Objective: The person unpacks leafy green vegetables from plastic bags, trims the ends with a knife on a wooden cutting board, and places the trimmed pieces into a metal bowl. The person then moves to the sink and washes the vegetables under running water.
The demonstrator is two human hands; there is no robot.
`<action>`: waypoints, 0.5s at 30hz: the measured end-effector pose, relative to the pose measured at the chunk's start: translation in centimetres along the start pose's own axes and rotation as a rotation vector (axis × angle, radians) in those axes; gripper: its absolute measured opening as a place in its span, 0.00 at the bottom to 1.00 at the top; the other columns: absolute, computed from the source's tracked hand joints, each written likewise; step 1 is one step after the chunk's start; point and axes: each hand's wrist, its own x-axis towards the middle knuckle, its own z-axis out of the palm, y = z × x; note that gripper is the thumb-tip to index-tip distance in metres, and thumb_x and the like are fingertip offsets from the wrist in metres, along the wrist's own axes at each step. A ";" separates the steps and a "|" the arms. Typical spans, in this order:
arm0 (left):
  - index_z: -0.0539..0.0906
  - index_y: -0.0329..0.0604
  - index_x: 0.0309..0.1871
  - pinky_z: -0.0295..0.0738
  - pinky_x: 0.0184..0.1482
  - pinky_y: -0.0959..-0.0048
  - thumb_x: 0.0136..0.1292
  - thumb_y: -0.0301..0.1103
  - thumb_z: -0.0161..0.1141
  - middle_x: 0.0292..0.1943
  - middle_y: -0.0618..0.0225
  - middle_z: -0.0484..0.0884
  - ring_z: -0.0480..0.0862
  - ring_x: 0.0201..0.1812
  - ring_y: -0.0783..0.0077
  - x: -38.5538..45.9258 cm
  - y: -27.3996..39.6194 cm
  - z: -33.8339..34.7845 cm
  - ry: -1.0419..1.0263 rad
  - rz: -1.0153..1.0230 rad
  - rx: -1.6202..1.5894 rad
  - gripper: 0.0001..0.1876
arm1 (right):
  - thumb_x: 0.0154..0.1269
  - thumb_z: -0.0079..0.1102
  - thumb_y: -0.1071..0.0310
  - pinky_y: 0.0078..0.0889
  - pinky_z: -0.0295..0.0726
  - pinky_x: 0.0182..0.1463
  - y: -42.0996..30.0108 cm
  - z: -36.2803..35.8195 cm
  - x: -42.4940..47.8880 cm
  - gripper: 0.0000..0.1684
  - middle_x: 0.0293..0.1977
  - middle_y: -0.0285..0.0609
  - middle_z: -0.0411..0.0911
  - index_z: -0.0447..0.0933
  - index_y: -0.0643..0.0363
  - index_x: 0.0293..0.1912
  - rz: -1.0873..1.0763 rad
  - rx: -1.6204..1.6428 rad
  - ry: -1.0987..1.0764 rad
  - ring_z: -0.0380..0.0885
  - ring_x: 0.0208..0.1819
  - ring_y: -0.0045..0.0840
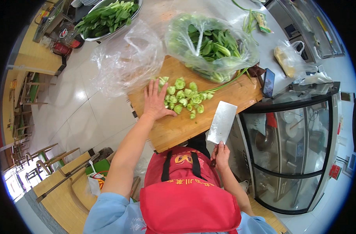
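My left hand (155,102) lies with spread fingers at the left side of a pile of cut bok choy stem ends (183,98), touching some of them, on the wooden cutting board (169,131). In my right hand (221,155) is a Chinese cleaver (223,121), gripped by its handle; the broad blade is over the board's near right edge. A clear plastic bag of leafy bok choy (213,44) rests on the far part of the board. Long green stalks (233,79) stretch from the pile to the right.
An empty-looking clear plastic bag (128,61) droops at the board's left. Beyond it stands a metal bowl (103,38) of leafy greens (110,19). A smartphone (268,82) and a bagged yellowish item (284,61) lie at the right, above a glass-fronted cabinet (289,152).
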 end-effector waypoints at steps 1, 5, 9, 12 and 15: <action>0.55 0.54 0.80 0.47 0.77 0.39 0.27 0.72 0.78 0.81 0.47 0.45 0.44 0.80 0.36 -0.2 -0.4 0.5 0.008 0.038 -0.040 0.73 | 0.82 0.46 0.51 0.26 0.69 0.14 0.0 0.7 -0.2 0.22 0.21 0.35 0.67 0.68 0.61 0.38 -0.011 -0.032 0.018 0.63 0.12 0.17; 0.58 0.54 0.80 0.49 0.78 0.45 0.30 0.73 0.77 0.80 0.48 0.46 0.48 0.79 0.38 -2.3 0.5 2.8 0.147 0.137 -0.252 0.71 | 0.81 0.47 0.51 0.26 0.69 0.14 0.5 4.5 -0.8 0.22 0.21 0.35 0.67 0.67 0.61 0.38 -0.022 -0.052 0.043 0.63 0.12 0.17; 0.58 0.53 0.79 0.47 0.77 0.41 0.31 0.73 0.77 0.80 0.48 0.46 0.45 0.80 0.39 -2.7 1.7 1.2 0.159 0.118 -0.173 0.70 | 0.81 0.47 0.51 0.27 0.69 0.14 1.1 8.2 -0.1 0.23 0.21 0.36 0.67 0.67 0.62 0.38 -0.035 -0.086 0.030 0.64 0.12 0.18; 0.56 0.54 0.80 0.42 0.78 0.40 0.29 0.75 0.76 0.80 0.47 0.48 0.42 0.81 0.38 0.2 0.9 0.2 0.110 -0.009 -0.169 0.72 | 0.81 0.48 0.50 0.28 0.70 0.13 1.4 9.9 0.3 0.24 0.20 0.36 0.66 0.66 0.64 0.38 -0.050 -0.147 -0.016 0.67 0.12 0.18; 0.62 0.52 0.77 0.48 0.77 0.40 0.28 0.76 0.76 0.77 0.44 0.53 0.49 0.79 0.36 1.5 0.6 1.3 0.163 0.032 -0.214 0.70 | 0.81 0.48 0.50 0.29 0.71 0.14 0.8 12.1 -0.2 0.24 0.21 0.36 0.66 0.65 0.63 0.38 -0.060 -0.200 -0.017 0.67 0.12 0.19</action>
